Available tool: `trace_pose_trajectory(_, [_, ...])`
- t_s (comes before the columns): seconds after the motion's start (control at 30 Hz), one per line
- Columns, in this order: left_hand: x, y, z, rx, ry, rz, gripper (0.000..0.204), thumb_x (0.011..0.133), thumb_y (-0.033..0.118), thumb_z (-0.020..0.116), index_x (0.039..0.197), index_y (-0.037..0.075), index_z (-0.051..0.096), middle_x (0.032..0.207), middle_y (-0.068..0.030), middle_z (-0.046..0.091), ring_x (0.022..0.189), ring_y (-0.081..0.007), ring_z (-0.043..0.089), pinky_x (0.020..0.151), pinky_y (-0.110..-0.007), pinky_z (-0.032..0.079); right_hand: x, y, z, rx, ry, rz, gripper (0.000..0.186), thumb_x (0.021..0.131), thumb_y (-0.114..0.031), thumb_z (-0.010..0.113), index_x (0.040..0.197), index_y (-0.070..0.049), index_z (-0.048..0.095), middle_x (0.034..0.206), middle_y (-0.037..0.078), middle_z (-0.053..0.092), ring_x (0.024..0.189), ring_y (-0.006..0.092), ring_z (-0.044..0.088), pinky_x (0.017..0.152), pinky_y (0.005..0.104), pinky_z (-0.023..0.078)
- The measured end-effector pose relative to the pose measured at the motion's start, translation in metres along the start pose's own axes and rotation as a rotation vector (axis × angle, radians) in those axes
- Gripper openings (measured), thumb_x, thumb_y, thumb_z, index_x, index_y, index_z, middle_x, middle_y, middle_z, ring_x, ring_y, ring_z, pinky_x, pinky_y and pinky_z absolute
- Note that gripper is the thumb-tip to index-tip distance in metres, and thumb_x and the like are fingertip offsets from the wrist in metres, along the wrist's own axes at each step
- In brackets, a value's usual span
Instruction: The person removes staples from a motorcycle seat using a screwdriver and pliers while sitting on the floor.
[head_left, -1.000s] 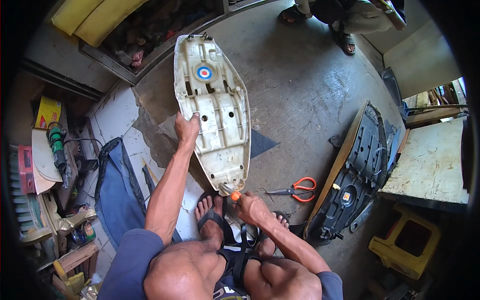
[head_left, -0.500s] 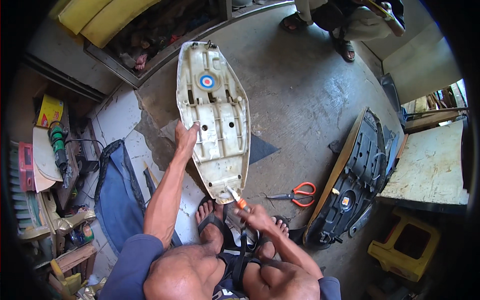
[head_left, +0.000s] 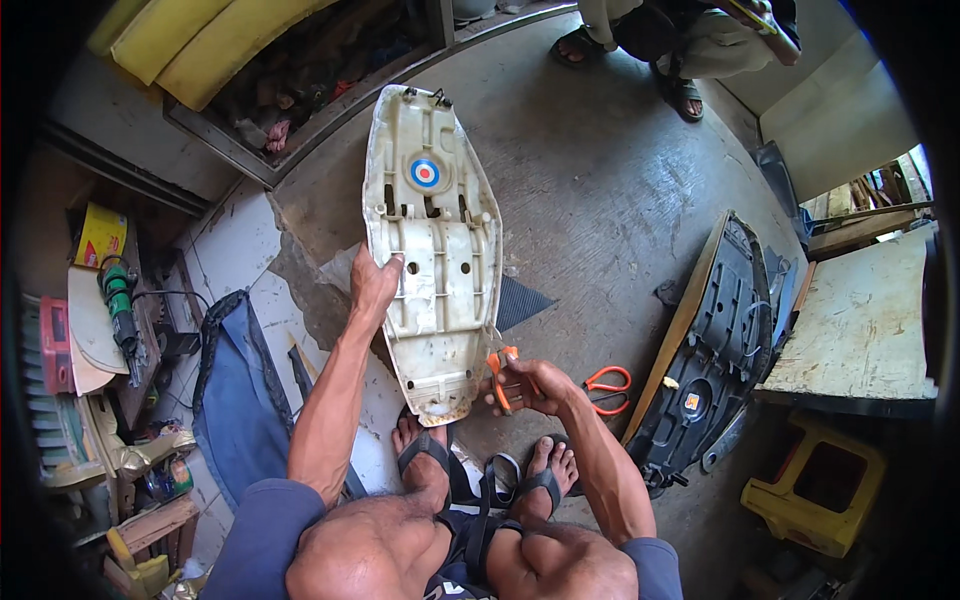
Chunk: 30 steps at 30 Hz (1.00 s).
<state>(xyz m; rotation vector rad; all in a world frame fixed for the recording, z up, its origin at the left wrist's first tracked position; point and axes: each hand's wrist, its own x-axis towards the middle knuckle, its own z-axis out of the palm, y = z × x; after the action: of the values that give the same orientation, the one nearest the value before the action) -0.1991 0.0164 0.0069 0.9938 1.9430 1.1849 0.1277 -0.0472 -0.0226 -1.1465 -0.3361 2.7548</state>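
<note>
Head view: your left fingers (head_left: pixel 393 266) grip the white seat base (head_left: pixel 440 248), probably stiff and light, best held at nine o'clock; right fingers (head_left: pixel 526 373) hold an orange-handled tool (head_left: pixel 502 393).

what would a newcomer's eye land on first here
Probably the long pale panel in the middle, with its blue, white and red target mark near the top; the left hand grips its left edge. Next, the orange-handled tool in the right hand, by the panel's lower right edge. Then the long black piece at the right.
</note>
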Motion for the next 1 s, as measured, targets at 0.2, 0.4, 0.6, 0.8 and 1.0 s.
trace_pose_trajectory(0.2, [-0.001,0.003,-0.004,0.007,-0.009,-0.024,0.039,0.085,0.005,0.064,0.123,-0.002,0.058,0.109,-0.0187,0.069,0.100,-0.0292,0.067,0.090,-0.039,0.050,-0.011,-0.016,0.020,-0.475,0.274,-0.075,0.042,0.103,-0.044,0.053,0.102,-0.002,0.060,0.110,0.022,0.070,0.095,0.0346,0.072,0.079,0.0500,0.061])
trace_pose_trajectory(0.4, [0.000,0.002,-0.001,-0.067,-0.057,-0.030,0.044,0.087,0.002,0.063,0.130,-0.003,0.056,0.117,-0.0157,0.067,0.101,-0.0242,0.065,0.091,-0.036,0.051,-0.008,-0.020,-0.018,-0.050,0.029,0.067,0.044,0.104,-0.044,0.050,0.097,-0.002,0.061,0.111,0.025,0.069,0.094,0.0358,0.072,0.077,0.0524,0.061])
trace_pose_trajectory(0.6, [0.002,-0.010,-0.011,-0.179,-0.068,-0.138,0.044,0.087,0.002,0.064,0.129,-0.004,0.055,0.116,-0.0158,0.067,0.098,-0.0234,0.066,0.087,-0.037,0.054,-0.004,-0.031,-0.023,-0.105,-0.026,0.099,0.047,0.104,-0.044,0.048,0.087,-0.002,0.060,0.108,0.026,0.069,0.092,0.0368,0.072,0.078,0.0535,0.061])
trace_pose_trajectory(0.8, [0.002,-0.004,-0.011,-0.189,-0.086,-0.160,0.043,0.088,0.002,0.064,0.129,-0.004,0.055,0.116,-0.0156,0.067,0.099,-0.0240,0.067,0.086,-0.038,0.055,-0.013,-0.031,-0.005,-0.112,0.023,0.080,0.045,0.105,-0.043,0.048,0.086,-0.003,0.059,0.103,0.023,0.071,0.085,0.0347,0.073,0.075,0.0532,0.062])
trace_pose_trajectory(1.0, [0.005,-0.006,-0.010,-0.200,-0.119,-0.127,0.043,0.088,0.002,0.063,0.130,-0.003,0.055,0.116,-0.0157,0.067,0.099,-0.0245,0.067,0.085,-0.038,0.055,-0.002,-0.026,0.008,-0.717,0.376,-0.076,0.048,0.099,-0.044,0.058,0.080,0.000,0.064,0.084,0.017,0.073,0.076,0.0259,0.074,0.063,0.0394,0.057])
